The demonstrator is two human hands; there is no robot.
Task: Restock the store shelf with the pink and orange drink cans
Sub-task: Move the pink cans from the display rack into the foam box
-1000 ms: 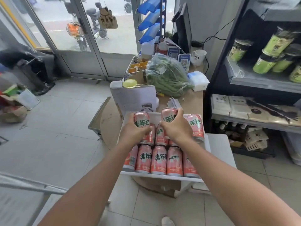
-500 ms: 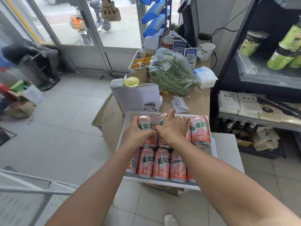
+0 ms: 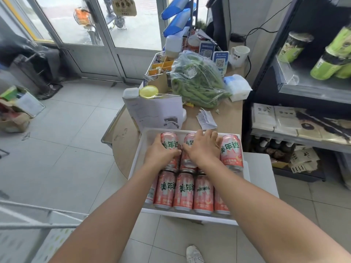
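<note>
Head camera gives me a white tray [image 3: 190, 218] dead centre, with a front row of pink and orange drink cans [image 3: 183, 190] upright along its 6 o'clock edge. Toward the tray's 12 o'clock edge the left hand [image 3: 159, 154] wraps fingers and thumb round the back-left can [image 3: 169, 139], while the right hand [image 3: 203, 149] lies over the middle back can [image 3: 190, 138], and I cannot tell whether it grasps or merely rests; a third can [image 3: 230, 150] stands just at its 3 o'clock. Farther off, a bag of green pods [image 3: 197, 86] sits on the counter [image 3: 230, 120] at 12 o'clock, and the store shelf [image 3: 313, 92] stands at 2 o'clock.
</note>
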